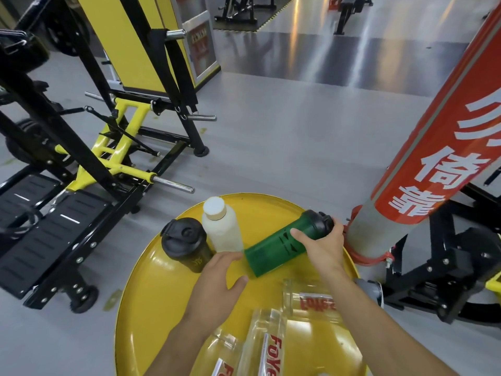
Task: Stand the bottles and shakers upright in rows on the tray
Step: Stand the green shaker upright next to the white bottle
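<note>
A: So where does the row stand?

B: Two are up at the far left of the yellow tray [151,289]: the black shaker [185,244] and, touching it on its right, the white bottle [222,229]. The green shaker [287,246] lies tilted just right of them, base toward the white bottle, black lid out near the tray's far right rim.

A: And the hands?

B: The right hand [321,246] is wrapped around the green shaker's upper body, just below the lid. The left hand [219,278] holds nothing; its fingers are spread loosely near the green base and the foot of the white bottle.

A: So the step is standing the green one up?

B: That's my reading. The next move would be to swing the lid end up while the base pivots or slides in beside the white bottle, with the left hand steadying the base or guarding the neighbours against a knock.

A: What's left?

B: Several clear bottles [267,346] with red lettering lie on their sides at the near end, untouched.
</note>
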Available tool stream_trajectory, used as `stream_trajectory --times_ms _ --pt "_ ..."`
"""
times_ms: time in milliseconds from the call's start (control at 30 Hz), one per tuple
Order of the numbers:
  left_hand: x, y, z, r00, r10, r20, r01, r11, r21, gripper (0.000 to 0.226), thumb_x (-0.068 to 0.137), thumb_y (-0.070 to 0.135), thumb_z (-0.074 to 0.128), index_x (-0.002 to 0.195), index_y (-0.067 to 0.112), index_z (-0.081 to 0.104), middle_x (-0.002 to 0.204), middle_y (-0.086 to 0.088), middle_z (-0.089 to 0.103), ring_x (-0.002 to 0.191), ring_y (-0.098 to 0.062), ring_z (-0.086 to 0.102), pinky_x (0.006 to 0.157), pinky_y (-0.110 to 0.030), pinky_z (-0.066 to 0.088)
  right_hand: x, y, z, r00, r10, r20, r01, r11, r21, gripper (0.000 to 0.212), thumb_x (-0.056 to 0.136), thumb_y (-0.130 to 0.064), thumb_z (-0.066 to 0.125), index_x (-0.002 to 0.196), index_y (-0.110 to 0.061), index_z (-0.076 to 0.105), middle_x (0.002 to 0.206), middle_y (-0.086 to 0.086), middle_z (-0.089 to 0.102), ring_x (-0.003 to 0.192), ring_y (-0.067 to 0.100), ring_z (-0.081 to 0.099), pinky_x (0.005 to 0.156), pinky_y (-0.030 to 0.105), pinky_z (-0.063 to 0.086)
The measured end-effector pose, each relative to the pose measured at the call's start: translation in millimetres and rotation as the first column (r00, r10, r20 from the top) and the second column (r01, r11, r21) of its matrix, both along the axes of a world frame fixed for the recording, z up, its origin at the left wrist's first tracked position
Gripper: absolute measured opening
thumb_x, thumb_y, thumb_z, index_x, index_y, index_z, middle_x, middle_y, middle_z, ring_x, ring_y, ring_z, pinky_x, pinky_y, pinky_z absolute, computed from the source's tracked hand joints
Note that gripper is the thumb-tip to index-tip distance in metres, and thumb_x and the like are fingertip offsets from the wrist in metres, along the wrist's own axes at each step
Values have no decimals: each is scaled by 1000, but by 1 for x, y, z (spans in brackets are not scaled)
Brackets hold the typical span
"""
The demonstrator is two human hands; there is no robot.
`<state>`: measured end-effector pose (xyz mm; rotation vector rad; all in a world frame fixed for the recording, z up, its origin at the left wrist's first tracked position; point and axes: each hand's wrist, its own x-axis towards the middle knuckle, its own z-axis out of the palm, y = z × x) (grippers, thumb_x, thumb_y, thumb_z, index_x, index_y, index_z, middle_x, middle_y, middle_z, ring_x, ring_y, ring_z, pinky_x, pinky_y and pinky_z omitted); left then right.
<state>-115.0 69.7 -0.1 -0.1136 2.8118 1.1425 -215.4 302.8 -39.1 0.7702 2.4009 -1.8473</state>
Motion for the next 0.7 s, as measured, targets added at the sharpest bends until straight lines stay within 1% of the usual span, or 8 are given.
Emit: stream_trajectory --times_ms 67,167,300,400,467,533,633,700 --pt "0 1 1 1000 0 -9 0 1000 0 43 95 33 66 137 35 55 133 25 51 123 4 49 101 -16 38 1 -1 6 998 22 -58 -21 999 28 107 54 -49 95 142 -26 38 138 0 49 125 25 53 105 50 51" --pt "1 0 3 1000 -1 -19 1 1000 3 44 95 33 66 137 34 55 132 24 51 121 4 49 99 -15 37 3 -3 18 983 90 -158 -74 992 102 104 54 -50 95 140 -30 40 136 -1 50 124 22 53 104 47 51" --pt "1 -3 7 999 -1 -37 2 1000 12 44 95 34 66 138 32 54 130 24 49 117 6 46 96 -14 35 10 -15 37 932 239 -272 -174 955 241 103 62 -39 96 145 -30 36 136 -5 43 120 12 47 98 30 46" --pt "1 -7 11 999 2 -50 -1 1000 19 44 95 35 66 138 29 55 131 19 51 123 -2 49 99 -19 39 16 -28 47 872 347 -345 -206 900 384 99 64 -32 96 143 -32 36 133 -8 40 116 10 47 94 25 41" --pt "2 -9 12 998 1 -60 0 1000 18 45 95 35 66 138 28 56 133 16 52 125 -5 50 103 -23 41 18 -34 51 835 420 -357 -231 854 466 99 63 -32 95 142 -33 35 137 -7 38 119 13 48 97 27 43" --pt "5 -13 13 998 5 -69 -3 1000 21 45 95 34 67 138 27 56 136 13 53 127 -7 50 107 -26 41 20 -38 51 797 485 -359 -254 809 530 100 64 -33 95 143 -32 33 143 -5 35 126 19 47 103 34 47" --pt "8 -17 14 996 12 -86 -10 1000 19 45 94 32 67 138 25 57 136 10 54 127 -8 51 106 -24 40 22 -40 48 744 556 -371 -271 758 594 99 66 -31 94 143 -29 34 146 -5 31 132 26 44 106 47 50" --pt "10 -19 14 996 17 -89 -15 1000 18 45 94 31 68 137 24 57 136 9 55 127 -9 51 105 -23 40 22 -42 46 720 581 -378 -268 737 621 98 66 -30 94 143 -26 34 146 -2 32 132 27 43 106 49 49"
